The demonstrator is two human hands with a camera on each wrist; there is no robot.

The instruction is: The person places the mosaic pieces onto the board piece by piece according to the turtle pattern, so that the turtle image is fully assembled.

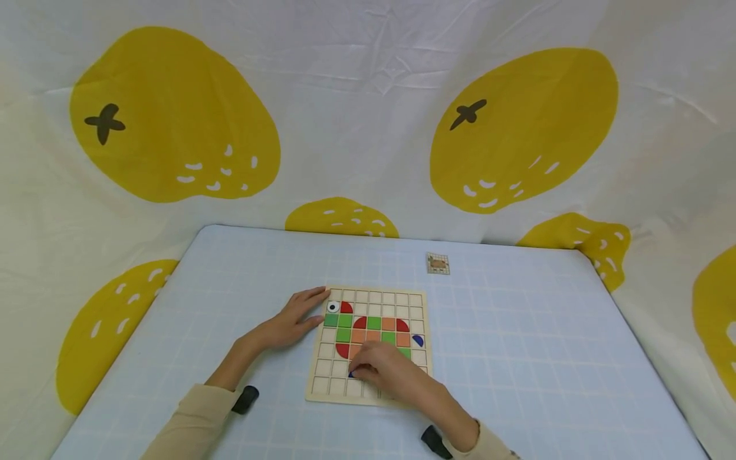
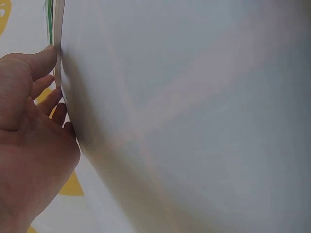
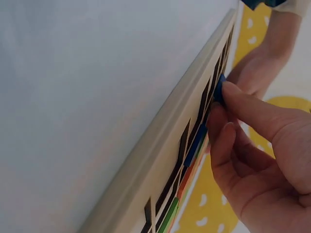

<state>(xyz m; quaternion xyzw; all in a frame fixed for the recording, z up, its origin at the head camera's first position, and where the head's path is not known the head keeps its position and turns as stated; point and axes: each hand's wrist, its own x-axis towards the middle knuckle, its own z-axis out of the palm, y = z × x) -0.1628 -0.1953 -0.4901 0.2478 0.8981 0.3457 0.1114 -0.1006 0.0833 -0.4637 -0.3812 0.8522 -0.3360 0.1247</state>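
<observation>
A square wooden puzzle board (image 1: 322,386) with a grid of cells lies flat on the table. Colored tiles fill part of it: a white tile with a black dot (image 1: 333,307), several green, orange and red ones, and a blue half-round tile (image 1: 418,341) at the right. My right hand (image 1: 393,372) pinches a small blue tile (image 3: 219,90) between thumb and forefinger, low over the board's near cells, and covers some tiles. My left hand (image 1: 287,321) rests at the board's left edge, fingers extended and fingertips right at the rim.
A small picture card (image 1: 438,263) of a grid pattern lies beyond the board, toward the table's far edge. The pale blue checked cloth (image 1: 517,358) covers the table. Behind it hangs a white curtain (image 1: 356,128) printed with yellow fruit.
</observation>
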